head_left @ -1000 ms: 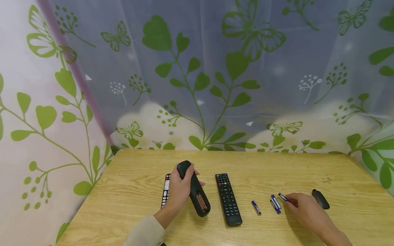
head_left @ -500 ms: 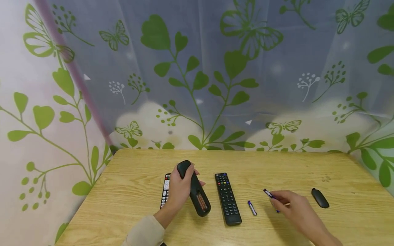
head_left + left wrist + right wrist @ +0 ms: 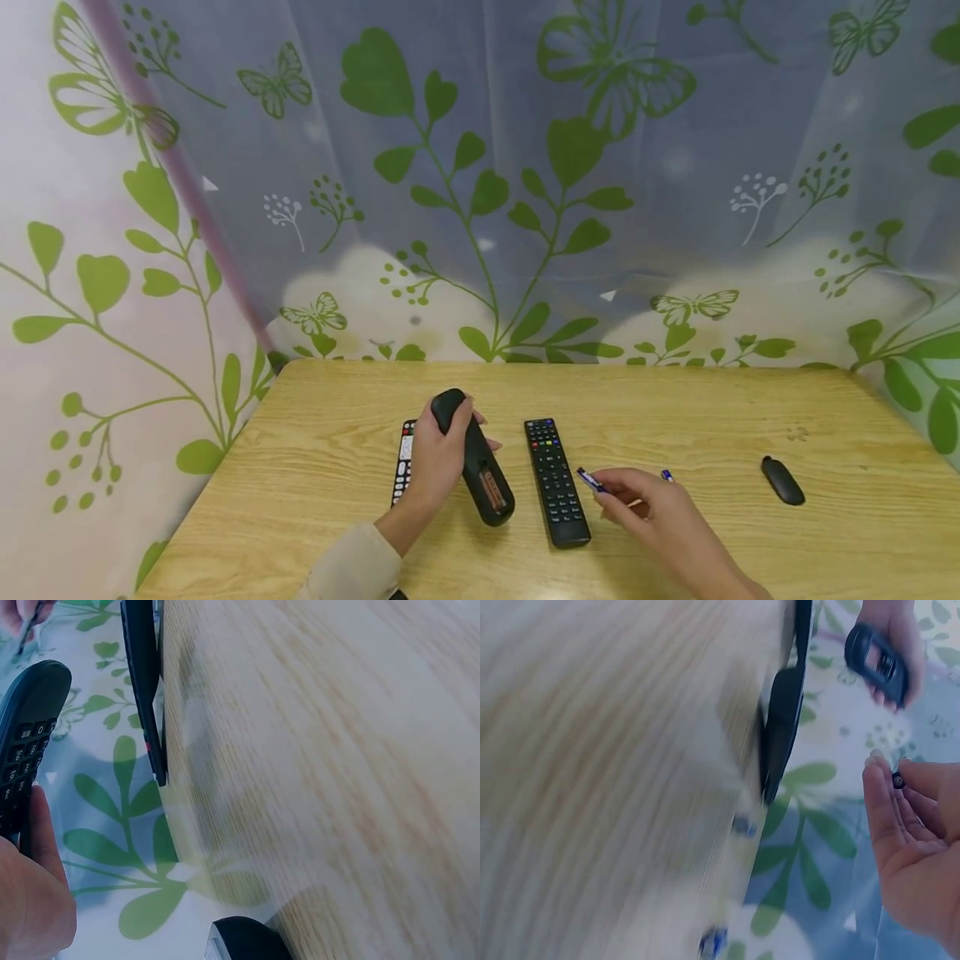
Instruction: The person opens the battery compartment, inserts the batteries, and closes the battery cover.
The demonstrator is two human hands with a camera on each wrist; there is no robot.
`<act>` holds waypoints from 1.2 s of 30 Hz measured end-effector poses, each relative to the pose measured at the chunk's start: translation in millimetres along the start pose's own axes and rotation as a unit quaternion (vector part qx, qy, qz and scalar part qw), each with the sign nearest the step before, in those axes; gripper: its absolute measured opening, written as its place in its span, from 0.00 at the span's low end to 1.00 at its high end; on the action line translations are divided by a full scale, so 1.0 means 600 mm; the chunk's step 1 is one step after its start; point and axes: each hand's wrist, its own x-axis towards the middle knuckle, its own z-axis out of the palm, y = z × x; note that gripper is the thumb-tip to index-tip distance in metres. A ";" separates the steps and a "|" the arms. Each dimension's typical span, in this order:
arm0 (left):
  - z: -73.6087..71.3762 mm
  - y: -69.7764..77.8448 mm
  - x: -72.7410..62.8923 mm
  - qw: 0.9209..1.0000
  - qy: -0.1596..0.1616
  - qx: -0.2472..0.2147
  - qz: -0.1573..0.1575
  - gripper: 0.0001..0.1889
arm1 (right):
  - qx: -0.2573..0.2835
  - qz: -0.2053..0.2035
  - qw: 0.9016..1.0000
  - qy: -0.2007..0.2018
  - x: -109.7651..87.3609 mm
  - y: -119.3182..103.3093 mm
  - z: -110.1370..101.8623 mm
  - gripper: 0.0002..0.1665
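Note:
My left hand (image 3: 433,471) grips a black remote control (image 3: 474,454), its back turned up and its battery compartment (image 3: 492,492) uncovered with a reddish-brown inside. The left wrist view shows that remote's button side (image 3: 28,746). Between right thumb and fingers, my right hand (image 3: 660,512) pinches a small blue-and-white battery (image 3: 590,481) above the table, close to the right side of a second black remote (image 3: 557,483) lying buttons up. In the right wrist view only the battery's end (image 3: 898,780) shows. Another battery (image 3: 667,475) lies partly hidden behind the right hand.
A remote with white buttons (image 3: 402,467) lies partly under my left forearm. At the right is a small black battery cover (image 3: 782,481). The wooden table (image 3: 337,400) meets a leaf-patterned curtain (image 3: 450,208) at its back edge. Loose batteries (image 3: 713,941) appear blurred in the right wrist view.
My right hand has carried the battery leftward from the loose batteries toward the second remote. It now hides most of them. The left hand and its remote have stayed nearly still.

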 end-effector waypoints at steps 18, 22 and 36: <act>-0.011 -0.048 0.014 1.000 0.007 -0.019 0.011 0.20 | 0.201 -0.014 0.976 -0.079 0.011 -0.047 0.075 0.18; -0.011 -0.047 0.013 1.000 0.010 -0.025 0.011 0.20 | 0.175 -0.017 0.982 -0.069 0.016 -0.056 0.093 0.18; -0.012 -0.045 0.011 0.999 0.002 -0.031 0.019 0.20 | 0.065 -0.084 0.994 -0.016 0.027 -0.074 0.128 0.14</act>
